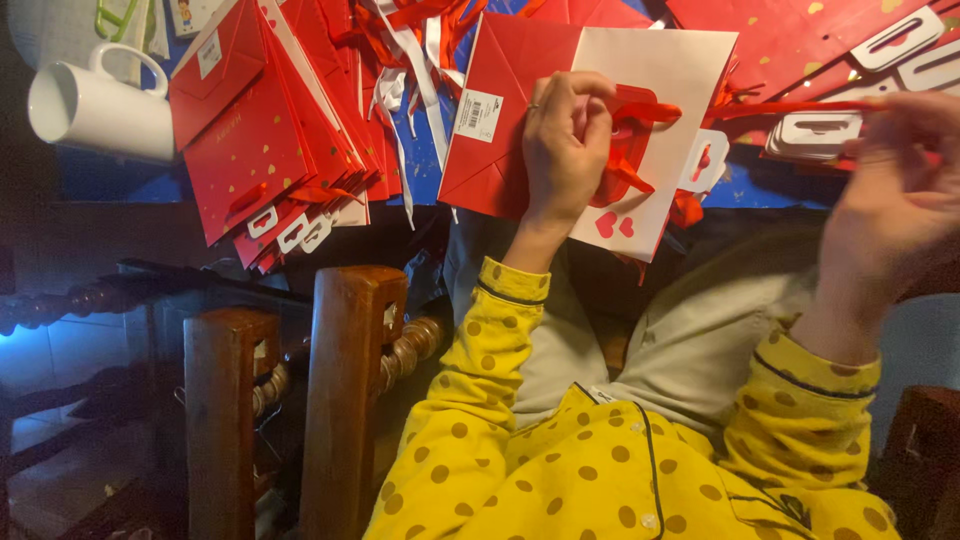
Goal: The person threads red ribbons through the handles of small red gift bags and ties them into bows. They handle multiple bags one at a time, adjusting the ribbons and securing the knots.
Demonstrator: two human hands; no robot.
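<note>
In the head view, the left hand lies in the upper middle of the frame, its fingers curled and pressing down on a flat red and white paper gift bag that rests on the blue desk. A red ribbon runs from the bag's handle area toward the right edge of the frame, where the right hand is blurred but pinches the ribbon's end between the fingers, pulled taut. At the upper left, a stack of red gift bags with small gold hearts lies fanned out, and just left of it a white mug lies on its side. In the lower left stands a wooden chair back. Yellow dotted sleeves cover both arms.
</note>
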